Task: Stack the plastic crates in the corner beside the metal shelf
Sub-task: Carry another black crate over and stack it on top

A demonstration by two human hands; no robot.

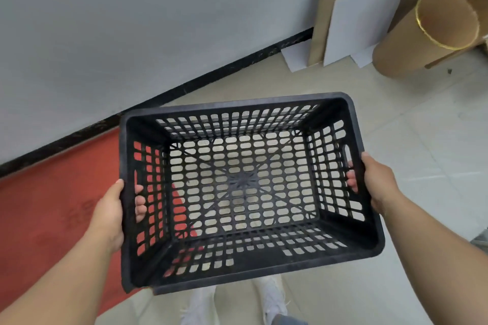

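Note:
A black plastic crate (pixel 237 103) with perforated walls and floor hangs in the air in front of me, open side up and empty. My left hand (pixel 111 214) grips its left short wall, fingers curled through the handle slot. My right hand (pixel 375 182) holds the right short wall the same way. The crate is above the floor, and the tiles show through its holes. No metal shelf and no other crate is in view.
A grey wall (pixel 132 21) with a black skirting runs diagonally on the left. A red mat (pixel 52 206) lies below it. At the top right stand a cardboard tube (pixel 427 37), leaning white boards (pixel 364 18) and brown cardboard sheets. Beige tiles (pixel 422 126) cover the floor.

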